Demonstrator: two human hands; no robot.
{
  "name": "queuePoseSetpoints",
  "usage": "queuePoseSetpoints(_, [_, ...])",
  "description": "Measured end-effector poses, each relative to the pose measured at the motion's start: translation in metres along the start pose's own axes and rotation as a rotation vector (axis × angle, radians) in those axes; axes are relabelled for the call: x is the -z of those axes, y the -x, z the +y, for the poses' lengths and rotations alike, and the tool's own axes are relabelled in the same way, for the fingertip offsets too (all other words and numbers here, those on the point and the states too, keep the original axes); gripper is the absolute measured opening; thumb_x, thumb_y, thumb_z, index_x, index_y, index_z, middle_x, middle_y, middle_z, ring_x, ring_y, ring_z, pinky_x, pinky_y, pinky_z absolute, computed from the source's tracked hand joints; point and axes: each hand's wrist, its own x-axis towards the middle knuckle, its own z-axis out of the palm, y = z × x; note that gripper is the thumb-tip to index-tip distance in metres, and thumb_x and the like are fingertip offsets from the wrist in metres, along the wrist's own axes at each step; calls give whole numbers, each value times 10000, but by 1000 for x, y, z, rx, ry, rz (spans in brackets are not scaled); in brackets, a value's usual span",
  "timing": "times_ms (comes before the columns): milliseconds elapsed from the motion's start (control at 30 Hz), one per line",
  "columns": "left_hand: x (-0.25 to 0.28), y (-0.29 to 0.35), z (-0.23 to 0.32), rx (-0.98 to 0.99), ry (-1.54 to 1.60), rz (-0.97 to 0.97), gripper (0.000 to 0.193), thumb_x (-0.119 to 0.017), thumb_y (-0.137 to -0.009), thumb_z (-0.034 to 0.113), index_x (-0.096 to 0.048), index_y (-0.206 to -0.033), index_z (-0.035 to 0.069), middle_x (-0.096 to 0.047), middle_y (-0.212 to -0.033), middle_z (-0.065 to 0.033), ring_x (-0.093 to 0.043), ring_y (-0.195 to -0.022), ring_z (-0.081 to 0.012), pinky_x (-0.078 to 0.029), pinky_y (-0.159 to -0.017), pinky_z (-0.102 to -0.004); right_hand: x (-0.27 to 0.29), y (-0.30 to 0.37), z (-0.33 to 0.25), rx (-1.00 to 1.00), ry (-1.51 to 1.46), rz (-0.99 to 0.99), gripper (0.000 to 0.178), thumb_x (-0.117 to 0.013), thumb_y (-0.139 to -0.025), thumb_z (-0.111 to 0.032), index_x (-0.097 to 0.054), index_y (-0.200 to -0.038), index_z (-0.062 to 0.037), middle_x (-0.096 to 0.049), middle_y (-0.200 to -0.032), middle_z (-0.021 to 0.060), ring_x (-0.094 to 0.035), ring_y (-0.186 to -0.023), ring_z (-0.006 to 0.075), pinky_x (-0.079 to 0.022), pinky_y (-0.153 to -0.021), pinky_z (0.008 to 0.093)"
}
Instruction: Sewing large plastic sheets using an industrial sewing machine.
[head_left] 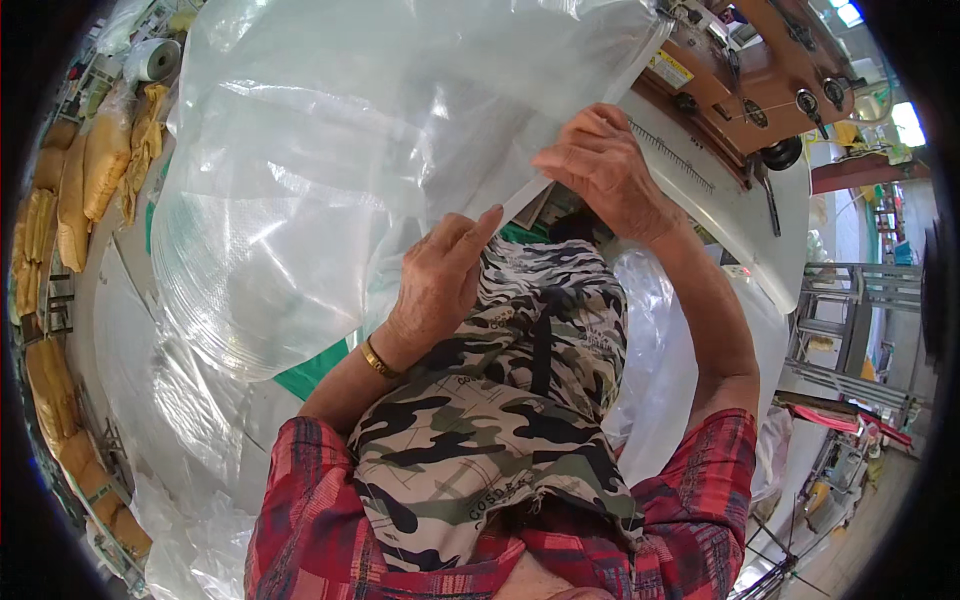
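Note:
A large translucent white plastic sheet, woven-looking and layered at its lower left rim, spreads across the middle and top of the view. Its near right edge runs as a narrow folded strip between my hands. My left hand is closed on this edge, thumb stretched along it. Further up the same edge, my right hand pinches the strip between bent fingers and thumb. Beyond the right hand stands a brown sewing machine on a pale work table with a ruler scale along it.
Scissors lie by the machine. Yellow-brown bundles and a white roll line the left side. Clear plastic hangs beside my apron. Metal racks stand at the right.

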Motion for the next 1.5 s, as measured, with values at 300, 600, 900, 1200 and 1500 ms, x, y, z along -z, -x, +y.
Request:
queuePoseSetpoints(300, [11, -25, 8, -18, 102, -124, 293, -633, -786, -30, -659, -1066, 51, -493, -708, -97, -565, -619, -297, -447, -540, -392, 33, -11, 42, -56, 6, -37, 181, -695, -837, -226, -690, -965, -99, -570, -745, 29, -552, -795, 209, -351, -970, 390])
queuePoseSetpoints(600, [-12, -40, 3, -316, -19, -251, 234, -637, -766, 18, -639, -997, 51, -488, -688, -83, -560, -600, -285, -467, -520, -403, 32, 3, 98, -173, 457, 178, 337, -683, -839, -350, -597, -1062, -113, -620, -1042, 35, -531, -1072, 226, -333, -994, 458])
queuePoseSetpoints(900, [-33, -63, -15, -568, -152, -315, 129, -644, -728, 56, -598, -847, 77, -479, -686, -52, -580, -620, -221, -460, -501, -355, 2, 28, 94, -296, 470, 521, 250, -698, -833, -313, -629, -951, -103, -622, -1199, 3, -474, -1238, 237, -271, -1096, 526])
queuePoseSetpoints(1200, [-57, -137, -22, -604, -201, -299, 114, -645, -739, 24, -566, -809, 66, -488, -671, -77, -569, -594, -270, -455, -503, -400, 0, 27, 105, -320, 470, 504, 192, -678, -842, -204, -668, -1001, -97, -636, -1239, 2, -498, -1248, 213, -229, -1129, 521])
queuePoseSetpoints(1500, [-84, -212, -14, -612, -326, -257, 87, -607, -789, 64, -536, -739, 59, -536, -682, -103, -607, -641, -308, -475, -541, -426, 3, 22, 118, -380, 557, 451, 406, -632, -780, -62, -611, -1184, -53, -520, -1396, 40, -456, -1298, 226, -203, -1134, 543])
